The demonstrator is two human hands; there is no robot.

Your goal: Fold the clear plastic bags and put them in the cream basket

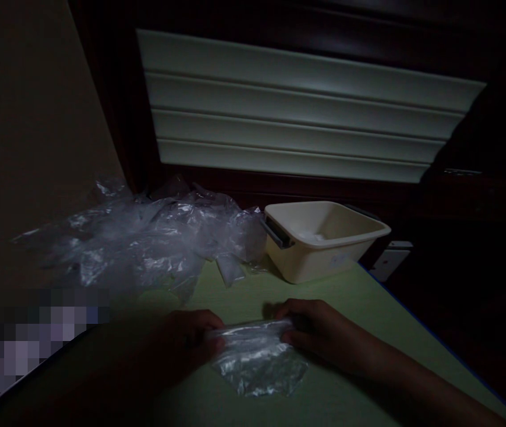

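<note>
Here's the left hand (193,337), angled in from lower left, pinched, as far as the gloom shows, on the bag (259,363); the bag's long folded edge runs crosswise over the table (364,332), loose side toward the wearer; right hand (317,325), forearm slanting from lower right, grips its right end.

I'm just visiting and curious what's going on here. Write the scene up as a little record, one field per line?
Left hand: the left hand pinches one end of the clear plastic piece
Right hand: the right hand pinches the other end
Work surface: pale green table
Far left: loose heap of crinkled clear plastic
Beyond the right hand: cream tub, upright, with a dark handle at its left end
Tub contents: something pale, too dim to identify
Background: light slatted panel in a dark frame
Lighting: dim
</note>
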